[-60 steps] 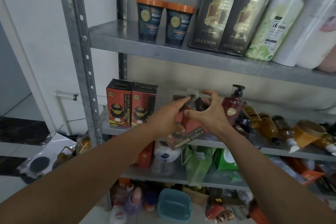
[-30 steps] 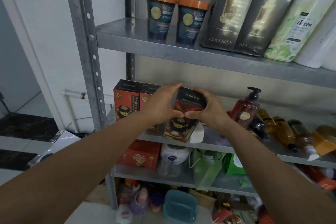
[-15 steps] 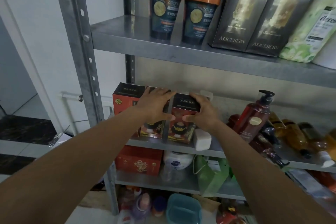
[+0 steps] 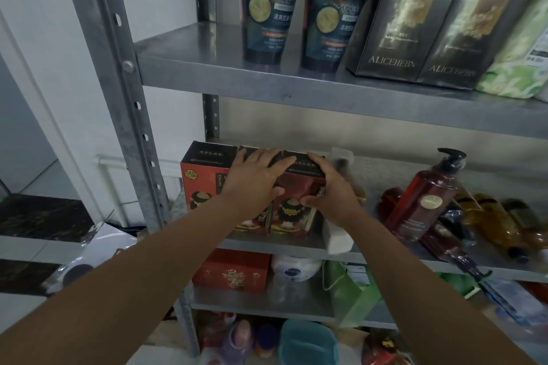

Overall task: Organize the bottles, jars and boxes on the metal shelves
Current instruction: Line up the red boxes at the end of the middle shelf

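Red box (image 4: pixel 293 216): now seated on middle shelf (image 4: pixel 252 245), flush beside matching boxes (image 4: pixel 204 186) (labels forward).
Left hand (image 4: pixel 255 178): flat, fingers spread, bracing the middle one.
Right hand (image 4: pixel 329 189): curled round red box, squaring it.

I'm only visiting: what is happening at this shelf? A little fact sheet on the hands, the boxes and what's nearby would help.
Left hand: rests over the top of the middle red box
Right hand: grips the rightmost red box, fingers over its top, thumb on its front
Red boxes: three upright, side by side on the middle shelf, including the leftmost red box
To their right: pump bottle upright; amber bottles lying down
Top shelf: two orange-lidded jars, two dark tall boxes
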